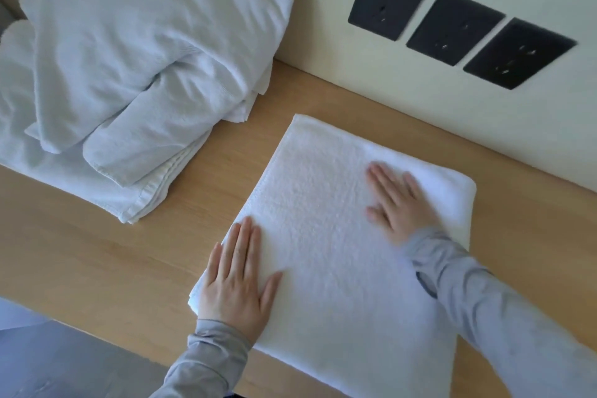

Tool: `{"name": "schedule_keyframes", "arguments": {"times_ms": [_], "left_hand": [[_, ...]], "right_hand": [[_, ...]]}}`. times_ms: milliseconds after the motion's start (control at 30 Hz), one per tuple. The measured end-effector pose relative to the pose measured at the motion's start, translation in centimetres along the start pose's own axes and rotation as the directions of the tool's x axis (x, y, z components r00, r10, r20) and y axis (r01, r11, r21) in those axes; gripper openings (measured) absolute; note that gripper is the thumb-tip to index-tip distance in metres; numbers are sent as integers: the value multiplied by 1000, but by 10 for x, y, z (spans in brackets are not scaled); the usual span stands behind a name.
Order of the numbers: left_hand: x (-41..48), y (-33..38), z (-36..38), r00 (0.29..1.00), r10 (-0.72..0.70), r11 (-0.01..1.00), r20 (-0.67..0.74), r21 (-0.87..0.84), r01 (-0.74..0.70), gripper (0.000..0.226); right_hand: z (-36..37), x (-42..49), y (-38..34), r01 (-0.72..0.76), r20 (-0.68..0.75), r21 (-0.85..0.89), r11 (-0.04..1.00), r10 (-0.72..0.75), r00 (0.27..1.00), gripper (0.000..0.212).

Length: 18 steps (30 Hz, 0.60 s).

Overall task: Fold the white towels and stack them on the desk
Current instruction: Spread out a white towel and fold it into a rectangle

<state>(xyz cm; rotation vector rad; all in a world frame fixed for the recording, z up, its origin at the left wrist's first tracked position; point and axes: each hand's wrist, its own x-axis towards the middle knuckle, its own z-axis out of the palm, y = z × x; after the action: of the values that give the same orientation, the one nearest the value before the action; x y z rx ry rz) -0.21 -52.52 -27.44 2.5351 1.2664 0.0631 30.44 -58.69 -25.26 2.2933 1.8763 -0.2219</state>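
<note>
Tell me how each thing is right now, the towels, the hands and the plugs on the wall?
folded towel: flat on the desk, folded.
towel pile: loose and rumpled, not folded.
left hand: open, palm flat on the folded towel's near left corner.
right hand: open, flat on the towel, blurred.
wall sockets: three, nothing plugged in.

Grey long sleeves (pixel 206 362) to both wrists, bare hands.
</note>
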Motion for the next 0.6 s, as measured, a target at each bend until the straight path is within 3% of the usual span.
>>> {"name": "schedule_keyframes", "arguments": {"times_ms": [100, 167, 233, 300, 367, 467, 600], "left_hand": [[-1, 1, 5, 1000, 4, 1000, 2, 13, -4, 72], [-1, 1, 8, 1000, 4, 1000, -3, 21, -3, 72], [0, 3, 10, 1000, 6, 999, -8, 36, -6, 73], [1, 4, 11, 1000, 6, 999, -5, 44, -6, 73], [0, 5, 11, 1000, 0, 999, -5, 37, 1, 73], [0, 9, 8, 1000, -2, 1000, 0, 31, 2, 76], [0, 12, 6, 1000, -5, 999, -5, 37, 5, 78]], "right_hand": [[5, 11, 66, -394, 156, -9, 919, 391, 907, 68], [5, 14, 75, -470, 201, -54, 881, 470, 859, 65], [-2, 11, 62, -472, 121, -61, 880, 475, 871, 64], [-13, -5, 31, -403, -50, 37, 915, 404, 913, 64], [-15, -36, -23, -164, -169, 89, 982, 177, 970, 66], [10, -104, -103, 186, -112, 59, 981, -178, 978, 67], [37, -164, -133, 286, 48, -73, 955, -283, 958, 81]]}}
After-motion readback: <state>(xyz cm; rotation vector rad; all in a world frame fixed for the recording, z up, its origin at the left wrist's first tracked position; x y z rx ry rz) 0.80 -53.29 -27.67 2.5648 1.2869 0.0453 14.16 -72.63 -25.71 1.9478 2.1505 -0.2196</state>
